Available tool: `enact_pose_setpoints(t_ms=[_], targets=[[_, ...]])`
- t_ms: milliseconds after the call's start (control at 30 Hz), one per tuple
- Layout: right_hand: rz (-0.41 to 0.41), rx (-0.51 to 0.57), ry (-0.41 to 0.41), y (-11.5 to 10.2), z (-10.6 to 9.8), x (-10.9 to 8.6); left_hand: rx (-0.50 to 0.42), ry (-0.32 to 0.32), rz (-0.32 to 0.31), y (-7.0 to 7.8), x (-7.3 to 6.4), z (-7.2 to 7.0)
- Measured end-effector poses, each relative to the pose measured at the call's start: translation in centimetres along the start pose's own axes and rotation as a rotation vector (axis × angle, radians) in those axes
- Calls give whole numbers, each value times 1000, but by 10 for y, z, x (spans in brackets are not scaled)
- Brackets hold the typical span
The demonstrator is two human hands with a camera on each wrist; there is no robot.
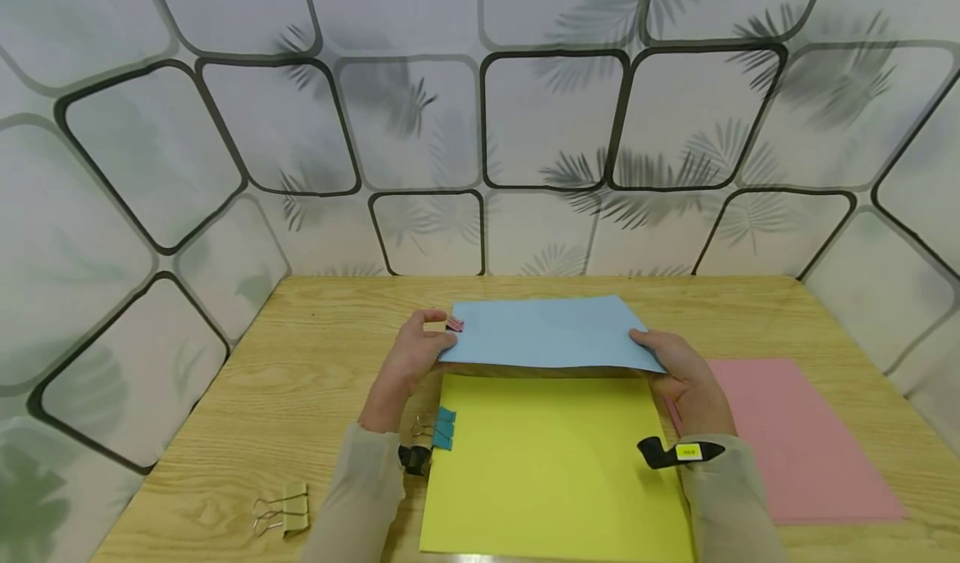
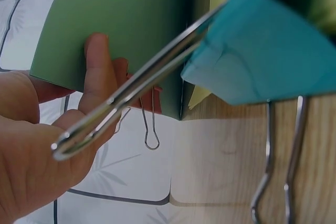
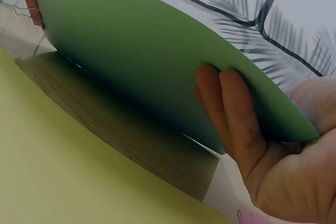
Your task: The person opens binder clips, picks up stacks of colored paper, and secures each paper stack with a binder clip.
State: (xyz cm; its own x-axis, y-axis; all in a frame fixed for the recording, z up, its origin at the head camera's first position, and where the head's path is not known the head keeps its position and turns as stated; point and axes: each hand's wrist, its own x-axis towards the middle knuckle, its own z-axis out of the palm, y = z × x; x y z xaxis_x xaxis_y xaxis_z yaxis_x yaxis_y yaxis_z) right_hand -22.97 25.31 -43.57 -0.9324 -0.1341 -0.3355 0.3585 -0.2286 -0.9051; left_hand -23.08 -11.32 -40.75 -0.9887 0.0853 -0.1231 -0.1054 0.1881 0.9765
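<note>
Both hands hold a light blue sheet of paper [image 1: 547, 331] raised at its near corners, over the back of the table. Its underside shows green in the wrist views. The left hand [image 1: 408, 353] pinches the left corner, thumb on top and fingers beneath, right beside a pink binder clip [image 1: 454, 324] fixed on the left edge. At the right corner, the right hand [image 1: 686, 376] grips with its thumb above and fingers [image 3: 239, 111] underneath. In front lies yellow paper [image 1: 555, 463], with a teal binder clip [image 1: 444, 428] on its left edge.
Pink paper [image 1: 817, 446] lies on the wooden table [image 1: 330, 380] at the right, partly behind the right arm. A pale yellow binder clip [image 1: 296, 509] rests at the front left. A patterned wall covering [image 1: 547, 122] rises behind the table.
</note>
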Motion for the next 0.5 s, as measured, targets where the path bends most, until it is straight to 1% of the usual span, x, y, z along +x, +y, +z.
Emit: enact_pose_setpoints(t_ms=[100,167,267,400,500], targets=[[10,-6,0,0,1,0,-21,-29,26,-1,0,0],[17,-5,5,0,1,0,-55,-56,31,-1,0,0],[22,8,23,0,2,0,-102,-84,19,-1,0,0],[17,33,50,-1,2,-1,-117,-102,9,-1,1,0],[12,29,65,-1,2,-1,-127,-116,1,-2,1,0]])
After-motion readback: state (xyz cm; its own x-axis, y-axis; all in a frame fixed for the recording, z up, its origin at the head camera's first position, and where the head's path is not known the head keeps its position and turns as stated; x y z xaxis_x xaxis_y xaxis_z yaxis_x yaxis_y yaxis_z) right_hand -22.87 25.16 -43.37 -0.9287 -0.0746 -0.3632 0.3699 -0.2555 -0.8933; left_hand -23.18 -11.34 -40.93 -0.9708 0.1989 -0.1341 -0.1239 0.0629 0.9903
